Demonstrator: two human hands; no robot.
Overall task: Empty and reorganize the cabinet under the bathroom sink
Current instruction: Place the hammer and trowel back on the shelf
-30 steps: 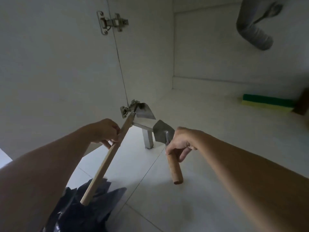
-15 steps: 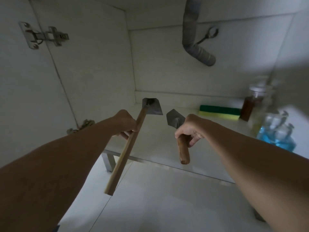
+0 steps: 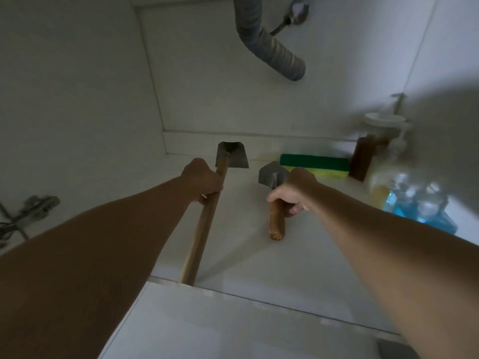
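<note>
Left of the sponge [image 3: 315,166], your left hand [image 3: 203,181] grips the hoe [image 3: 207,211], your right hand [image 3: 291,193] the trowel [image 3: 274,198]; lay both down flat, blades toward the back wall.

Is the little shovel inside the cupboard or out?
Inside. The right hand holds the little shovel over the cupboard floor, near the sponge.

Left hand [image 3: 203,181] grips long wooden handle of a hoe [image 3: 231,158], metal blade just past the fingers, inside cabinet [image 3: 77,86]. Right hand [image 3: 291,191] grips short-handled trowel [image 3: 272,176], blade beyond the fingers, handle end below them. Green-yellow sponge [image 3: 315,165] just behind right fingers, brown bottle [image 3: 361,159] and blurred blue bottles [image 3: 420,206] farther right. Grey drain hose [image 3: 269,45] above.
</note>
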